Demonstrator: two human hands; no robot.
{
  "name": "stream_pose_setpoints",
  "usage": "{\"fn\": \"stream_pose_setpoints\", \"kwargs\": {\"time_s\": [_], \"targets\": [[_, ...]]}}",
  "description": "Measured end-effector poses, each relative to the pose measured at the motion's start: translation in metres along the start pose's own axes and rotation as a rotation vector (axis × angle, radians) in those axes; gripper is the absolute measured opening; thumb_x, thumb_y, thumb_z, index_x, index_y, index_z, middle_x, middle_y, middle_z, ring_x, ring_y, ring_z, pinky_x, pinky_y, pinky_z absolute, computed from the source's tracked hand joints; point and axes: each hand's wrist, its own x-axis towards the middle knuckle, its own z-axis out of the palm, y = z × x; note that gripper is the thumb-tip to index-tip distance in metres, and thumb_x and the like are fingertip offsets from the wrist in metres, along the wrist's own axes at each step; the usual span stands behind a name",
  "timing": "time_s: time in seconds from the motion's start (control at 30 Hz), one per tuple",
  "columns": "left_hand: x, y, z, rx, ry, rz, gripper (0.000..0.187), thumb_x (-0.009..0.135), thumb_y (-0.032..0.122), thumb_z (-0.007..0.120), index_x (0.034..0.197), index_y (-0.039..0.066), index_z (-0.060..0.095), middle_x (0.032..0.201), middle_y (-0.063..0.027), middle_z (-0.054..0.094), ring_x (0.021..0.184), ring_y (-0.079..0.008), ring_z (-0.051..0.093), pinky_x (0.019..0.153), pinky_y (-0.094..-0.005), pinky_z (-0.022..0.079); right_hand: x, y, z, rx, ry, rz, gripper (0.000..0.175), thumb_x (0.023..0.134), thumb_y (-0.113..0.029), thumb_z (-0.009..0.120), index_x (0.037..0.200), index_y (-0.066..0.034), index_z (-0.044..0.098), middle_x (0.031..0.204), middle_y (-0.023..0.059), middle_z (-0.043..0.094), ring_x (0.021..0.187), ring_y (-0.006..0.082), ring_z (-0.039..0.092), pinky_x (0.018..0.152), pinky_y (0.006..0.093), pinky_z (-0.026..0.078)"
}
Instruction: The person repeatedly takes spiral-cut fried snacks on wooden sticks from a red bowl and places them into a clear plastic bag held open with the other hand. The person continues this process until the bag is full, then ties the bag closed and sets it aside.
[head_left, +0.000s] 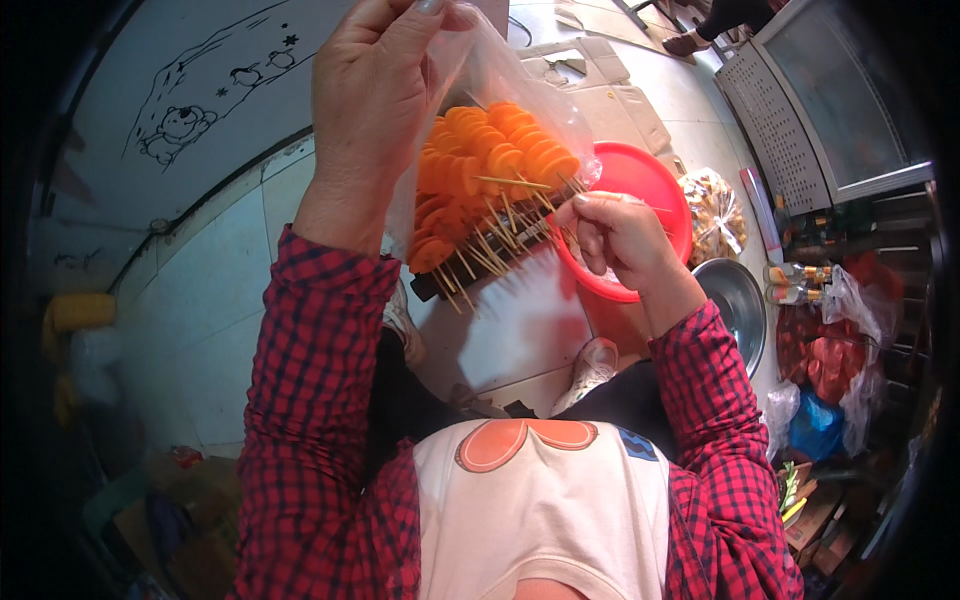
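My left hand (375, 82) is raised at the top and pinches the edge of a clear plastic bag (551, 94). Under and beside the bag lie many skewers of sliced orange food (480, 154), perhaps carrot, stacked with their bare stick ends (499, 232) pointing towards me. They rest over a dark, narrow support (426, 286). My right hand (615, 229) is at the right end of the stick ends, its thumb and forefinger together near a stick tip; whether it grips one is not plain. A red plastic basin (671, 191) stands behind my right hand.
A metal basin (739, 315) and a bag of brown pieces (712, 214) stand at the right, near glass bottles (799, 283) and plastic bags (825, 360). Flattened cardboard (630, 112) lies beyond. A white panel with drawings (202, 82) is at the left. Another person's foot (681, 45) shows at the top right.
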Motion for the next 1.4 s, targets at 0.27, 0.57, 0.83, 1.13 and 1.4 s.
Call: {"fn": "stream_pose_setpoints", "kwargs": {"time_s": [0.27, 0.57, 0.83, 1.13, 1.4], "targets": [[-0.005, 0.012, 0.01, 0.058, 0.067, -0.117, 0.01, 0.098, 0.006, 0.059, 0.101, 0.002, 0.068, 0.088, -0.0034, 0.067, 0.075, -0.0053, 0.058, 0.062, -0.0161, 0.043, 0.019, -0.004, 0.004, 0.066, 0.043, -0.001, 0.031, 0.102, -0.02, 0.047, 0.097, 0.0048, 0.066, 0.055, 0.003, 0.051, 0.04, 0.0132, 0.046, 0.042, 0.0265, 0.043], [-0.002, -0.01, 0.007, -0.015, 0.099, 0.078, 0.009, 0.096, 0.006, 0.063, 0.101, 0.003, 0.07, 0.082, 0.0021, 0.063, 0.064, -0.0025, 0.052, 0.055, -0.0156, 0.039, 0.023, 0.005, 0.004, -0.113, 0.086, 0.121, 0.027, 0.099, -0.017, 0.049, 0.099, 0.0054, 0.064, 0.051, 0.0015, 0.043, 0.038, 0.0138, 0.041, 0.038, 0.0275, 0.037], [-0.009, 0.017, 0.007, 0.104, 0.043, -0.156, 0.009, 0.096, 0.006, 0.062, 0.101, 0.002, 0.069, 0.08, 0.0021, 0.062, 0.066, -0.0038, 0.053, 0.057, -0.0172, 0.042, 0.025, 0.008, -0.002, -0.163, 0.158, 0.144, 0.026, 0.097, -0.017, 0.052, 0.096, 0.0045, 0.066, 0.054, 0.0028, 0.047, 0.041, 0.0138, 0.045, 0.039, 0.0285, 0.038], [-0.007, 0.014, 0.011, 0.065, 0.066, -0.139, 0.011, 0.095, 0.006, 0.062, 0.101, -0.001, 0.069, 0.088, -0.0045, 0.068, 0.078, -0.0106, 0.064, 0.071, -0.0232, 0.052, 0.003, 0.002, -0.001, -1.006, 0.431, -0.503, 0.028, 0.095, -0.026, 0.06, 0.102, -0.0003, 0.069, 0.085, 0.0164, 0.068, 0.076, 0.0276, 0.067, 0.072, 0.0378, 0.053], [-0.003, 0.021, 0.011, 0.24, -0.053, -0.238, 0.009, 0.093, 0.008, 0.064, 0.097, 0.0, 0.069, 0.087, -0.0028, 0.068, 0.075, -0.0094, 0.063, 0.066, -0.0222, 0.051, 0.007, -0.001, 0.031, -1.09, 0.414, -0.752, 0.023, 0.09, -0.022, 0.065, 0.105, -0.0045, 0.067, 0.098, 0.0169, 0.067, 0.09, 0.0336, 0.068, 0.08, 0.0421, 0.054]]}}
